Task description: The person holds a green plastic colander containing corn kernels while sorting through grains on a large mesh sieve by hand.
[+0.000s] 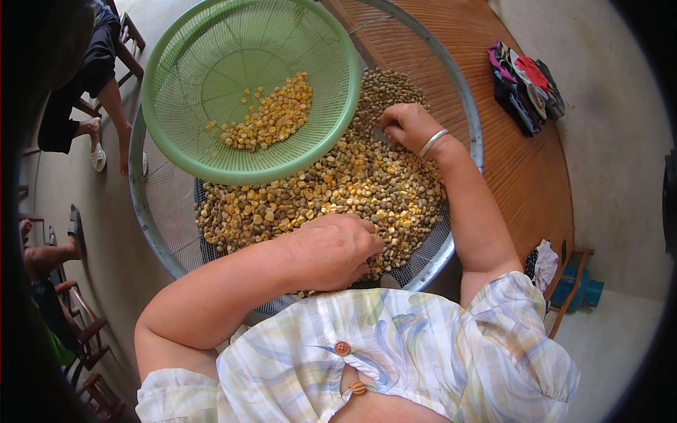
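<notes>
A heap of yellow corn kernels and greenish-brown bean-like seeds (296,203) lies on a round wire-mesh sieve with a metal rim (474,121). My left hand (338,246) rests low over the front of the heap, its fingers curled down among the kernels and mostly hidden. Farther back, my right hand (410,127), with a silver bangle (433,143) at the wrist, bends its fingers at the heap's right edge. A small greyish patch shows by those fingertips; whether they grip it is unclear. Overlapping the heap's back left, a green plastic mesh basket (227,90) holds loose corn kernels (275,113).
Beneath the sieve is a slatted wooden surface (518,174). Folded clothes (523,87) lie on it at the right. Crumpled cloth (545,264) and a blue-green object (582,288) are at the lower right. Other people's legs (108,100) and wooden chairs (87,328) occupy the left.
</notes>
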Available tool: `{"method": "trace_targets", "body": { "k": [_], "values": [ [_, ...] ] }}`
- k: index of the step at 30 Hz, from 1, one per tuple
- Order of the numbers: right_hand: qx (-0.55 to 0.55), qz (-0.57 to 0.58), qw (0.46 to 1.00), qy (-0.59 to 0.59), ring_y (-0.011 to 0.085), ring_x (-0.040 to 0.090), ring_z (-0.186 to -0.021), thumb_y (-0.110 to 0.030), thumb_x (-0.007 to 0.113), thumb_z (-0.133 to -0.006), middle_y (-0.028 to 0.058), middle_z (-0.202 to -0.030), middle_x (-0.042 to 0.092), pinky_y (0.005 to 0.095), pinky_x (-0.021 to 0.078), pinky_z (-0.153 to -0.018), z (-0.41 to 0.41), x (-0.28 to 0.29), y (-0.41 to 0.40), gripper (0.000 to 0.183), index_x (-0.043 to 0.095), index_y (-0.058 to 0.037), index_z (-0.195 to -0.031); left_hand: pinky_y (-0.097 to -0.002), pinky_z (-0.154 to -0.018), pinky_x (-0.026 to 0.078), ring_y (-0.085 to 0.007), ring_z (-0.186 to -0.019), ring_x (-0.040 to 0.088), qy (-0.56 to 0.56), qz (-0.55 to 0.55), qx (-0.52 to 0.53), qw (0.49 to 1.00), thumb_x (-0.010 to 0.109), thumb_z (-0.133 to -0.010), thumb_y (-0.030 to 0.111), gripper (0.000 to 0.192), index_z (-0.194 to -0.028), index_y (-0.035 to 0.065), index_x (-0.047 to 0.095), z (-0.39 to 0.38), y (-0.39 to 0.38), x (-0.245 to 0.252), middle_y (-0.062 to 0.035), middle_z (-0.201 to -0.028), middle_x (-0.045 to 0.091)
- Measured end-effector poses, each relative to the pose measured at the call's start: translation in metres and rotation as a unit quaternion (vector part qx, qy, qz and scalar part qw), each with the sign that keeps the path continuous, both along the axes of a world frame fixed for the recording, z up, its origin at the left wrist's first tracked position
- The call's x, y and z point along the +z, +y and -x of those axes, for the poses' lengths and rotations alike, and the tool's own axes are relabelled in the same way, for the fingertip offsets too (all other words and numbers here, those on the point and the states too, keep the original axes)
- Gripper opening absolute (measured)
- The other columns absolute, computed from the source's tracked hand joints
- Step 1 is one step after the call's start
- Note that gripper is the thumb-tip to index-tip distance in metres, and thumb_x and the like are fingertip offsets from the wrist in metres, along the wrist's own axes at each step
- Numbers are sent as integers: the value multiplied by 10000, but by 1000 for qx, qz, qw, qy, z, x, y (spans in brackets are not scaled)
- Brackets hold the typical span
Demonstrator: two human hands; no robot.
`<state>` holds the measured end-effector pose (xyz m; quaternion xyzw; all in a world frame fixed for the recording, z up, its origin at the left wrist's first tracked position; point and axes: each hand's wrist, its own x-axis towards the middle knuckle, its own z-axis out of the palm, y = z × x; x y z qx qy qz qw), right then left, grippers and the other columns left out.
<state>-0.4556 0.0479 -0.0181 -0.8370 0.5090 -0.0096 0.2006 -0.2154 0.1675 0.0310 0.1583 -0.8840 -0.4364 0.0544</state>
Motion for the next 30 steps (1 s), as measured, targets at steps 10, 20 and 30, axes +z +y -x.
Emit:
{"method": "trace_targets", "body": {
  "k": [10,20,30],
  "values": [
    [-118,-125,929,-328,156,666,-805,-51,682,-760,89,-855,696,307,537,-719,-6,17,5,195,682,-13,-951,-423,-791,485,-332,-866,600,-1,-7,0,1000,652,-743,96,216,-938,5,632,0,0,-2,-150,-871,603],
    [-46,-32,998,-3,221,657,-734,-72,681,-752,120,-807,689,327,528,-697,2,-3,2,137,694,-21,-879,-423,-795,485,-332,-872,598,2,-9,0,1000,654,-745,99,222,-946,7,632,1,0,0,-150,-886,605],
    [-215,-166,952,-140,170,666,-766,-92,651,-805,118,-802,690,302,535,-680,1,17,-1,108,692,-15,-869,-418,-800,486,-328,-882,600,-4,-3,-1,1000,657,-747,108,232,-953,3,632,1,0,0,-148,-893,607]
  ]
}}
